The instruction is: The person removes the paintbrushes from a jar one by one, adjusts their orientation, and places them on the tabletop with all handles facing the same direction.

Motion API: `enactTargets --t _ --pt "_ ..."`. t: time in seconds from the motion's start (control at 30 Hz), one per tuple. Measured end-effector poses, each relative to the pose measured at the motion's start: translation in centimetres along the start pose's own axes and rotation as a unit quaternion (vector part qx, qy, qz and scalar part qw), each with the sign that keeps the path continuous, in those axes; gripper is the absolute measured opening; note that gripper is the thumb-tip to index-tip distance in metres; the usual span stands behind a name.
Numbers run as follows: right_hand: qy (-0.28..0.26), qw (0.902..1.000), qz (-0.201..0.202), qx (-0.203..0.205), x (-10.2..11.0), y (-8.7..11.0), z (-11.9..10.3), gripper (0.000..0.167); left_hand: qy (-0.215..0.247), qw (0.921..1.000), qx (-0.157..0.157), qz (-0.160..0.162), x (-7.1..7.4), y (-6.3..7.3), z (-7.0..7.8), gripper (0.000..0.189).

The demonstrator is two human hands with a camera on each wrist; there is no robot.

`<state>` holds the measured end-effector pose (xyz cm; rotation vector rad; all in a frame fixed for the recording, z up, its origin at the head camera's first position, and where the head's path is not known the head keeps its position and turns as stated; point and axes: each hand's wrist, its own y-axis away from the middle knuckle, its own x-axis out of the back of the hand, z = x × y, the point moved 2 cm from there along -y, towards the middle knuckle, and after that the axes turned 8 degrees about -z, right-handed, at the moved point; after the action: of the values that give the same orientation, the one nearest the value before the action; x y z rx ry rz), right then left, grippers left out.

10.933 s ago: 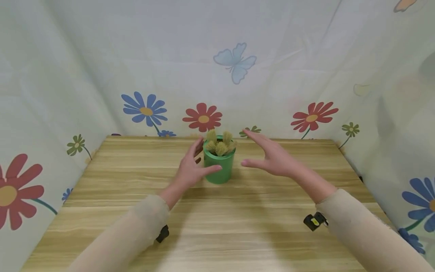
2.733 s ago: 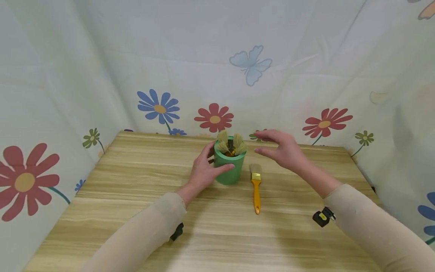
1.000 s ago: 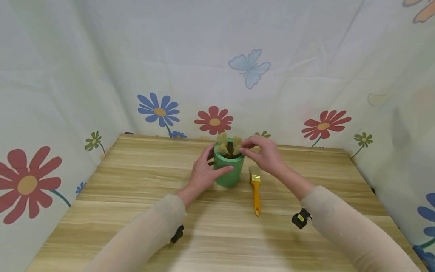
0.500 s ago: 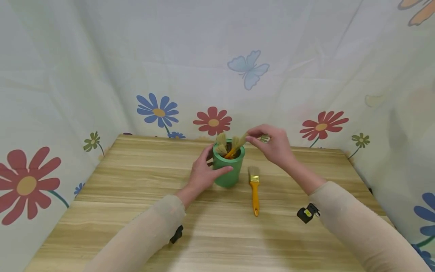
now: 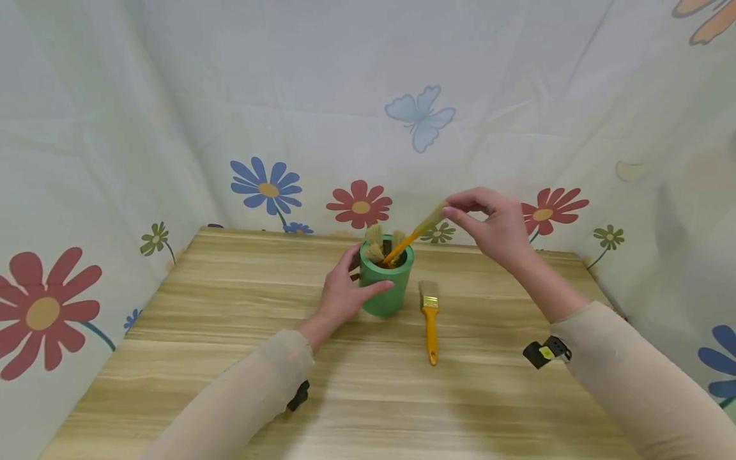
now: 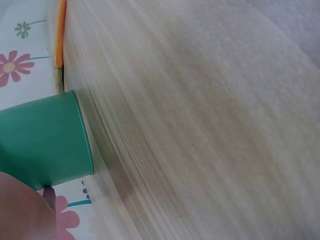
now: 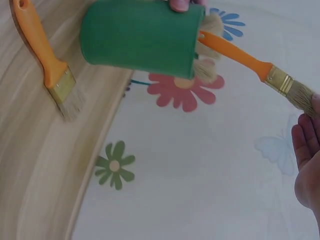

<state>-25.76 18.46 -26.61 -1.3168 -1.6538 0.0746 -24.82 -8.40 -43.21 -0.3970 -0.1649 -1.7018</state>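
My left hand (image 5: pixel 339 291) holds a green cup (image 5: pixel 384 294) standing on the table, fingers behind and thumb across the front. Bristle ends of several brushes (image 5: pixel 374 239) stick up from its mouth. With fingertips and thumb, my right hand (image 5: pixel 497 227) pinches a paintbrush (image 5: pixel 409 241) by its bristles, up and right of the cup. That brush slants, its orange handle end still inside the rim; the right wrist view shows its gold ferrule (image 7: pixel 280 80). Another orange-handled paintbrush (image 5: pixel 431 326) lies on the table right of the cup, bristles pointing away.
The wood-grain table (image 5: pixel 230 281) ends at a back edge just behind the cup. White curtains (image 5: pixel 322 115) with printed flowers and a butterfly hang behind it and at both sides. A small black camera (image 5: pixel 546 352) is strapped at the right wrist.
The right hand came in to the cup, took a paintbrush by the bristles and has drawn it up and rightward. Earlier, another brush came to lie on the table. The left hand stays on the cup.
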Motion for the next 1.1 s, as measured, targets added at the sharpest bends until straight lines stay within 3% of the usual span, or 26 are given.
enactTargets --t 0.4,0.6,0.87,1.1 --pt "-0.026 0.9949 -0.007 -0.098 5.7 1.4 0.0 0.023 -0.001 0.9999 -0.011 0.004 0.0 -0.2 0.1 0.094" --pt "-0.037 0.9938 -0.03 -0.1 7.6 2.4 0.3 0.024 -0.003 1.0 -0.006 0.006 0.1 -0.1 0.2 0.096" --pt "0.018 0.9875 -0.079 -0.135 8.3 3.8 1.6 0.02 -0.005 1.0 -0.008 0.003 0.0 -0.2 0.1 0.095" --pt "0.04 0.9789 -0.154 -0.128 7.1 4.8 3.3 0.018 -0.001 0.9999 -0.01 0.003 0.0 0.0 0.0 0.094"
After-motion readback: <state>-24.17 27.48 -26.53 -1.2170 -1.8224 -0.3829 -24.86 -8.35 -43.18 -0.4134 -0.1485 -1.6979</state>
